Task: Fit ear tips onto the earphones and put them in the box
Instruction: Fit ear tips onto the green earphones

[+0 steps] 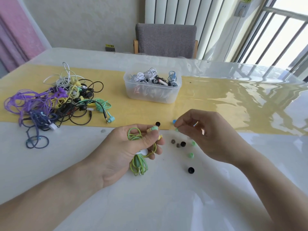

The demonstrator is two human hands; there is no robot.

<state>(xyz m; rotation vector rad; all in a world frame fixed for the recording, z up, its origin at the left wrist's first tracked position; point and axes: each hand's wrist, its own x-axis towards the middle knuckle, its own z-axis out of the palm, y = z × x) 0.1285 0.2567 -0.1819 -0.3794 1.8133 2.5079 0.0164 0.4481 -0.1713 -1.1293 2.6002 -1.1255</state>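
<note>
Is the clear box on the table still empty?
No, the clear box on the yellow runner already holds several bundled earphones with white, black and blue cords.

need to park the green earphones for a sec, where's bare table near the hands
Bare white table lies below the left hand, toward the near edge, and right of the right hand. Crowded: loose ear tips between the hands, cable pile far left, box beyond.

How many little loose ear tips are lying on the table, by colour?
Black rubber ear tips: 3
Green rubber ear tips: 2
Grey rubber ear tips: 2
Blue rubber ear tip: 1
Total: 8
</note>
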